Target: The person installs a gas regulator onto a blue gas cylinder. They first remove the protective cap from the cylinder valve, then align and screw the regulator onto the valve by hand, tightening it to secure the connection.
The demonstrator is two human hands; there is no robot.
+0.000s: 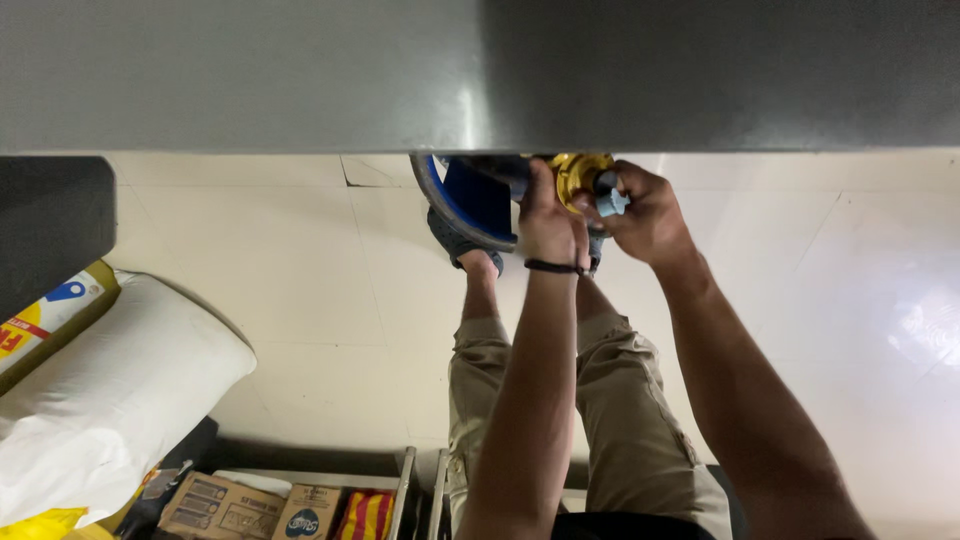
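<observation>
Top centre of frame: left hand (pixel 546 212) closed around a yellow round fitting (pixel 580 172), steadying it. Right hand (pixel 648 212) pinches a pale blue cap (pixel 612 203) against it. Blue-rimmed container (pixel 462 203) sits adjacent, partly hidden by the grey bench (pixel 300 75) edge.

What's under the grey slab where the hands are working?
Under the grey slab, both hands grip a brass fitting beside a blue rimmed object. The slab covers their upper parts.
</observation>
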